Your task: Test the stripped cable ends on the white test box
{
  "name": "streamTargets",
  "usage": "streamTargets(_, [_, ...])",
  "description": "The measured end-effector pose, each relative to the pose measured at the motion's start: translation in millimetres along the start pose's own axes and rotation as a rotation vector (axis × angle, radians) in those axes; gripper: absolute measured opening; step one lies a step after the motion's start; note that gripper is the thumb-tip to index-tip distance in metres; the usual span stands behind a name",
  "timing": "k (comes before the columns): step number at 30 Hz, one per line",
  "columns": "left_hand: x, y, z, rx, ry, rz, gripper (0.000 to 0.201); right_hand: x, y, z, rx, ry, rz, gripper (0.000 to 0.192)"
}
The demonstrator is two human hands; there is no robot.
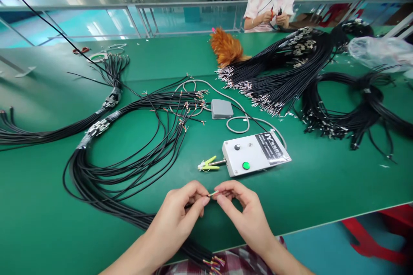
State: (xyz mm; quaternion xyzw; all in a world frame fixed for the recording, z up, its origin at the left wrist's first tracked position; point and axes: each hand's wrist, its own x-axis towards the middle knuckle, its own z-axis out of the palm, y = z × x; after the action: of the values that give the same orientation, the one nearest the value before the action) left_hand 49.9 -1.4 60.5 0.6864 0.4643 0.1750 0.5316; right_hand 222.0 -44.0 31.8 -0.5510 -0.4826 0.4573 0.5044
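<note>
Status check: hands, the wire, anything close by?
Left hand and right hand pinch one wire end between fingertips. White control box just beyond. Black cable bundle at left.

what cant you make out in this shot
1. Head view: the wire end pinched between left hand and right hand is too small to show its strands; fingertips cover the rest.
2. The label on the white box is too small to read.
3. The cable bundle runs off the bottom edge.
4. The tool in the other person's hands is too small to identify.
</note>
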Motion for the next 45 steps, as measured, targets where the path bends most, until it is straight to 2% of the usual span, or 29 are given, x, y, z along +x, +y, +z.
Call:
streamTargets(14, [-2, -1, 2.5, -0.067, 0.012, -0.031, 0.029, 2, 4, 6, 0.007, 0.052, -0.058, 0.012])
streamTargets(17, [-2, -3, 3.1, -0.122, 0.018, -0.056, 0.030, 0, 6, 8, -0.070, 0.078, -0.140, 0.016])
streamTargets(23, [0, -5, 4.7, -0.300, 0.001, -0.120, 0.032, -3, 8, 8, -0.216, 0.022, -0.314, 0.026])
streamTargets(34, [3, -5, 5.7, -0.431, -0.002, -0.174, 0.036, -6, 6, 9, -0.401, 0.006, -0.459, 0.030])
streamTargets(40, [3, -6, 7.3, -0.482, -0.002, -0.197, 0.039, -14, 12, 9, -0.393, -0.010, -0.446, 0.028])
streamTargets(45, [2, -5, 6.8, -0.473, -0.001, -0.189, 0.039, -9, 12, 11, -0.178, 0.086, -0.279, 0.032])
